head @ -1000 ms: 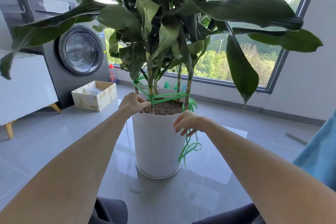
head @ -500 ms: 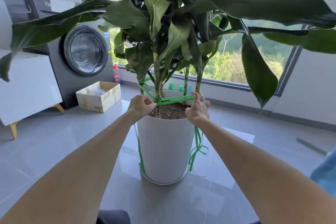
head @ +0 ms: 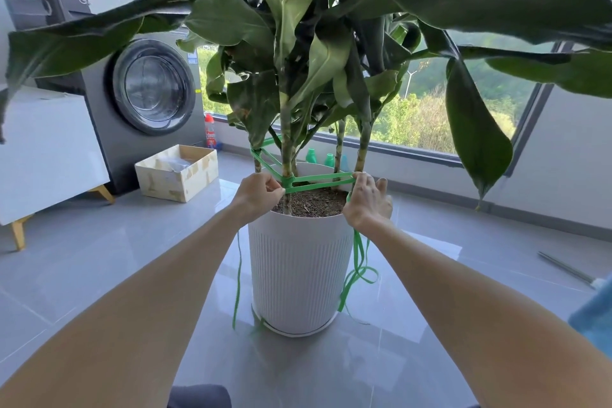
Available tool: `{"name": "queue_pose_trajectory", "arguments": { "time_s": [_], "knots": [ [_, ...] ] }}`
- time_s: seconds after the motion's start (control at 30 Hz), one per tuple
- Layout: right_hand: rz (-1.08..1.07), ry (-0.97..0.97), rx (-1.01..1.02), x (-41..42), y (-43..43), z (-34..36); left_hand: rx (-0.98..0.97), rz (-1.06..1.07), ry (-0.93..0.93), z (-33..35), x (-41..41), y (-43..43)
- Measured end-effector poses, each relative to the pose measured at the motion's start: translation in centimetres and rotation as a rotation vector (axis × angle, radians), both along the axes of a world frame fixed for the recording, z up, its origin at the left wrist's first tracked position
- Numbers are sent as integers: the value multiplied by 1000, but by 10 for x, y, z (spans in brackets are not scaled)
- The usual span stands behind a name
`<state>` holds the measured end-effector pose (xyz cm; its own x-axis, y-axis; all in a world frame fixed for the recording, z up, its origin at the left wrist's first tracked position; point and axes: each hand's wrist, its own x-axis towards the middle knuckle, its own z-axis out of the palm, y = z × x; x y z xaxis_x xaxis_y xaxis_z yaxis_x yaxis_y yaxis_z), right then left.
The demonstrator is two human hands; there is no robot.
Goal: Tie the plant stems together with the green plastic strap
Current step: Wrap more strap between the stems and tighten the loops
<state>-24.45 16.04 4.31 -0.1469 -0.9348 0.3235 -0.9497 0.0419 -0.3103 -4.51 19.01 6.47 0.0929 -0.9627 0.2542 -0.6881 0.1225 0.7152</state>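
Note:
A tall leafy plant with several thin stems (head: 286,159) grows from soil in a white ribbed pot (head: 299,268). The green plastic strap (head: 319,179) runs around the stems just above the soil, forming a loop. My left hand (head: 256,197) pinches the strap beside the front stem at the pot's left rim. My right hand (head: 366,200) holds the strap at the right stem, fingers reaching toward it. Loose strap ends hang down both sides of the pot, the right one (head: 356,272) coiling near the floor.
A grey washing machine (head: 145,93) and a white cabinet (head: 43,152) stand at the left, with a cardboard box (head: 177,172) on the tiled floor. A large window runs behind the plant. A metal rod (head: 563,267) lies on the floor at right.
My right hand rose from below the pot rim to the strap at the right stem. The left hand stays pinching the strap. A loose end now hangs down the pot's left side.

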Motion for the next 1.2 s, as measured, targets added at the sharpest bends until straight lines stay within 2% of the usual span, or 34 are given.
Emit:
{"name": "queue_pose_trajectory", "arguments": {
  "time_s": [0.3, 0.4, 0.53, 0.7, 0.77, 0.93, 1.13, 1.2],
  "knots": [
    [0, 71, 82, -4, 1, 3, -11, -4, -25, -1, -1, 3],
    [6, 3, 94, -3, 0, 3, -15, -3, -24, 1, -1, 5],
    [16, -234, 40, 2, -1, 8, -11, -1, -6, 2, 0, 4],
    [-61, -800, 62, 6, -4, 18, -20, -39, 24, 5, -1, 6],
    [-77, -967, 99, 4, -8, 19, -9, -66, 28, 7, 1, 6],
    [-61, -1116, 165, -1, -19, 12, 74, -136, 27, 9, 7, 8],
    [-44, -1195, 107, -2, -20, 12, 86, -136, 18, 11, 7, 7],
    [-56, -1287, 89, -2, -23, 11, 90, -133, 24, 10, 8, 7]
  ]
}}
